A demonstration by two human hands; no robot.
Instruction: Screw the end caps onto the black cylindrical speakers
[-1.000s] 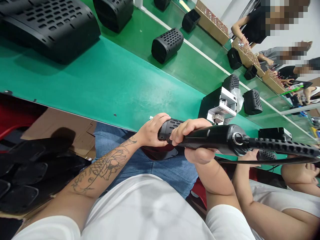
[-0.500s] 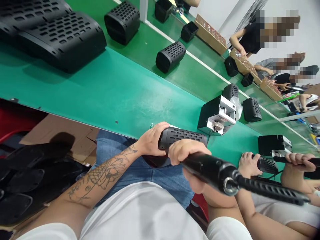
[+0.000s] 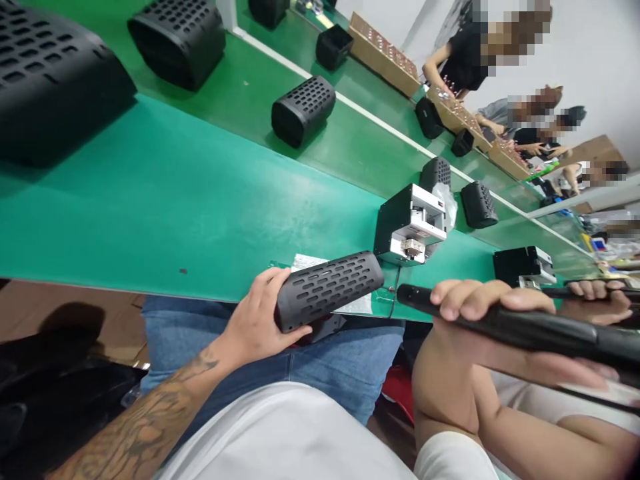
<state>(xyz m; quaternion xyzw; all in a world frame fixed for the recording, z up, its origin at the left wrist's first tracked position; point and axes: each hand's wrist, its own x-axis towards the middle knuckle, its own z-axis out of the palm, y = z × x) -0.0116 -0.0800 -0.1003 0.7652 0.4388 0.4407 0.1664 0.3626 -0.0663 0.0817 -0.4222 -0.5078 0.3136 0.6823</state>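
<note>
My left hand (image 3: 257,320) is closed around the near end of a black speaker housing (image 3: 327,287) with rows of slots. The housing is held tilted at the front edge of the green bench, above my lap. In my right hand (image 3: 493,307) is a black electric screwdriver (image 3: 545,325), fingers wrapped round its body. Its narrow end lies to the right of the housing, apart from it. A pale crinkled sheet (image 3: 356,301) shows on the bench partly under the housing. Just beyond stands a black and silver screw feeder (image 3: 403,227).
More slotted housings (image 3: 303,110) stand on the green conveyor belt (image 3: 250,120) behind a white rail; a large one (image 3: 55,93) sits at the left of the bench. A co-worker's hand (image 3: 595,297) and a second screw feeder (image 3: 525,267) are at right. Other people work across the line.
My right hand has moved right with the screwdriver, away from the housing. The housing in my left hand has tilted, its far end raised. The view has shifted.
</note>
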